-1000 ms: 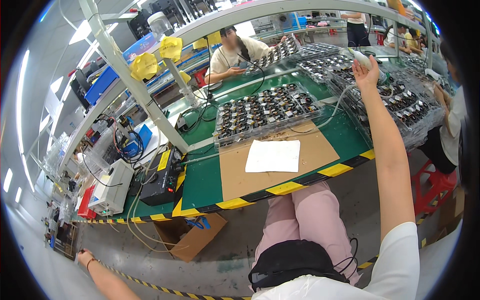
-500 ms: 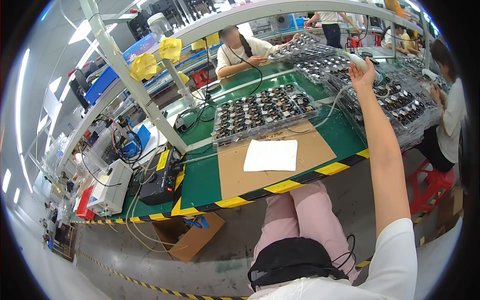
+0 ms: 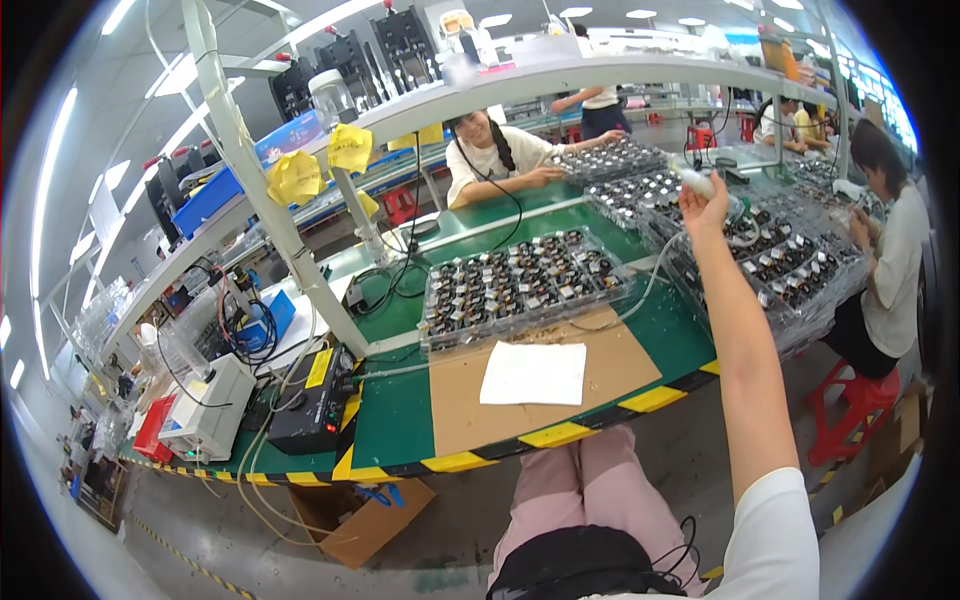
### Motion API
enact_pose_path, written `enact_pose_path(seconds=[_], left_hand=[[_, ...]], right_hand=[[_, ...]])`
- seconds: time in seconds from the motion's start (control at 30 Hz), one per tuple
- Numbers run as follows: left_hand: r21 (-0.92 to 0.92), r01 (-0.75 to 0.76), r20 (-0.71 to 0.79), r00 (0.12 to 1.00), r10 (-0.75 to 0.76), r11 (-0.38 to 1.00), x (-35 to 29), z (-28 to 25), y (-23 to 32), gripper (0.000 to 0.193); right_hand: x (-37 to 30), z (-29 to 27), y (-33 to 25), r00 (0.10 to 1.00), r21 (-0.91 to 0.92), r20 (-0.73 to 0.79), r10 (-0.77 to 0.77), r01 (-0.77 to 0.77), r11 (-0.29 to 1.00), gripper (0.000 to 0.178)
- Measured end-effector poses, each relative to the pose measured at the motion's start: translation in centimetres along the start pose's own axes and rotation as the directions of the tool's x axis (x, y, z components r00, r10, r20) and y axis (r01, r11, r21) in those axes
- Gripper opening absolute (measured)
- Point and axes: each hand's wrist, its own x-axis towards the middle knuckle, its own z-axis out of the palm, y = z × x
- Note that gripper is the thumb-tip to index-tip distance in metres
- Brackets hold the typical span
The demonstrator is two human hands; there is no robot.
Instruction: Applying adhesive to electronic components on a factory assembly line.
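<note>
My right hand (image 3: 706, 210) is raised at the far right of the bench, arm stretched out. Its fingers are closed round a white rounded tool (image 3: 697, 183) with a narrow end; its exact kind is hard to make out. Beneath that hand lie stacked clear trays (image 3: 790, 265) filled with small dark parts and wires. A pale hose (image 3: 655, 275) curves over the bench beside them. Closer to me, another clear tray (image 3: 525, 285) of such parts rests partly on a brown cardboard sheet (image 3: 615, 365). My left hand is out of view.
A white folded cloth or paper (image 3: 533, 374) lies on the cardboard. A black control box (image 3: 308, 410) stands left, beside a shelf post (image 3: 270, 190). Across the bench a co-worker (image 3: 500, 160) touches a parts tray (image 3: 615, 160); another person (image 3: 890, 240) sits at right.
The view has tilted up, so the bench appears lower. My right hand still holds the white tool over the stacked trays. The co-worker's tilted tray now lies flatter on the stack.
</note>
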Motion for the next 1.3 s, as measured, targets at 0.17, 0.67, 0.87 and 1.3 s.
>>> enact_pose_path(seconds=[0.17,0.67,0.87,1.3], left_hand=[[-0.106,0.069,-0.026,0.997,-0.072,0.992,-3.4,2.6,-2.5,0.027],[-0.138,-0.001,-0.041,0.999,-0.004,0.99,0.8,-4.1,-5.3,0.03],[-0.739,0.671,0.649,0.68,-0.341,-0.068,-0.7,-0.8,1.5,0.033],[0.128,0.865,0.658,-0.44,0.611,0.485,-47.1,6.2,34.7,0.058]], right_hand=[[-1.3,0.1,1.5,0.999,-0.037,-0.005,0.049,-0.049,0.998,0.036],[-0.6,0.7,4.1,0.953,-0.126,0.21,0.219,-0.195,0.973,0.031],[-3.2,3.6,7.1,0.947,-0.204,0.245,0.209,-0.161,0.966,0.031],[-13.8,-1.1,14.4,0.761,-0.769,0.334,0.557,-0.121,0.628,0.023]])
